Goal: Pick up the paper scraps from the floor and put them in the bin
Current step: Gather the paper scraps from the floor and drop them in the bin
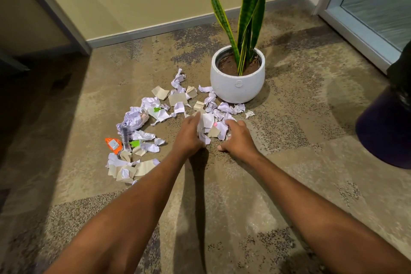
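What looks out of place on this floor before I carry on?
Crumpled and torn paper scraps litter the carpet in an arc beside the white plant pot. An orange wrapper lies among them at the left end, unlike the paper. The pot stands upright, no soil spilled.
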